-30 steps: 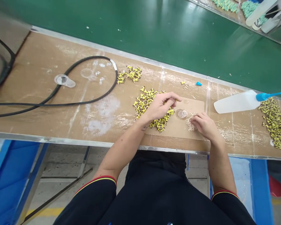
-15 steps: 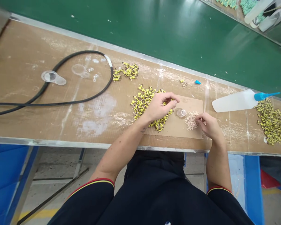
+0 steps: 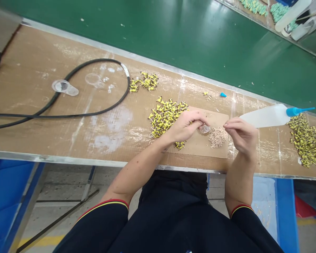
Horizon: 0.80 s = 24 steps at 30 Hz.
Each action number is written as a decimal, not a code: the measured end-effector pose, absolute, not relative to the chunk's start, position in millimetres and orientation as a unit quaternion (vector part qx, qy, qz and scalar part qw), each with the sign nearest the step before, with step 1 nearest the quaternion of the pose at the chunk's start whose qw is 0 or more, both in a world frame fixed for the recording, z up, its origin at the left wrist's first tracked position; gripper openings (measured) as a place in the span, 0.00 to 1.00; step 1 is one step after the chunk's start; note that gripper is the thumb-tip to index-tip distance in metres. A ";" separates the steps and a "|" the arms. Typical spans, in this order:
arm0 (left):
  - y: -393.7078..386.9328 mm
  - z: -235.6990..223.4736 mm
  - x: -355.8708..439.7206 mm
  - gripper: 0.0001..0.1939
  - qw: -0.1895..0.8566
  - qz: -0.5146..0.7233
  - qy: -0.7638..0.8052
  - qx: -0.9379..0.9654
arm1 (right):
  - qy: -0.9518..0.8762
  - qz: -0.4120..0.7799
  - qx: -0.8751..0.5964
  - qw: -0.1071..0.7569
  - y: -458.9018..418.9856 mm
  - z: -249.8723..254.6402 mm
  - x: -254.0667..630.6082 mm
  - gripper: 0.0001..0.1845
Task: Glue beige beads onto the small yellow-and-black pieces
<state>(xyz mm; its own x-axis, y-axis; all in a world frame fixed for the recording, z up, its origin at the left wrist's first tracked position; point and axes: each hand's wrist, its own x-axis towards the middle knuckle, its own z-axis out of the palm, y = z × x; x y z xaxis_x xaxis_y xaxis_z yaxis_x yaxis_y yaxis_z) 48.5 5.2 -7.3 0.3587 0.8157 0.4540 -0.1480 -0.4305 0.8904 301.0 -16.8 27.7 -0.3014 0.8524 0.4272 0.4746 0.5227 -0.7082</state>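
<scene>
My left hand (image 3: pixel 191 124) hangs over the right edge of a pile of small yellow-and-black pieces (image 3: pixel 164 117). Its thumb and fingers are closed in a pinch beside a small clear cup (image 3: pixel 204 129); whatever they hold is too small to make out. My right hand (image 3: pixel 241 133) is raised above the board's right edge, thumb against fingertips, and what lies in that pinch cannot be made out either. Just left of it, a heap of tiny pale pink pieces (image 3: pixel 218 137) lies on a flat brown board (image 3: pixel 200 151), where the cup also stands.
A white squeeze bottle (image 3: pixel 271 116) with a blue nozzle lies right of my right hand, by another yellow-and-black pile (image 3: pixel 308 140). A blue cap (image 3: pixel 223 95) lies farther back. Leftward are a looped black cable (image 3: pixel 94 113) and a clear plastic scoop-shaped piece (image 3: pixel 65 87). A green surface (image 3: pixel 158 35) runs behind.
My right hand has lifted from the pale pink heap, up and to the right, its fingers pinched. My left hand has shifted right and slightly down, close to the clear cup.
</scene>
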 end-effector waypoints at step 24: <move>-8.4 -4.8 63.5 0.13 0.588 0.469 0.237 0.615 | -0.738 0.267 -0.372 0.496 -14.1 9.2 258.0 0.09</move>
<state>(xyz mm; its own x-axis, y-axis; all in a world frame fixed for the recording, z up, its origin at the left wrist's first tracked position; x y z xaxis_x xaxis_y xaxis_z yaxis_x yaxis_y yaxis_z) 63.5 -8.4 -4.8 0.4478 0.8430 0.2980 -0.2592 -0.1967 0.9456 258.0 -14.1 9.2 -0.2321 0.8134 0.5334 0.2839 0.5811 -0.7627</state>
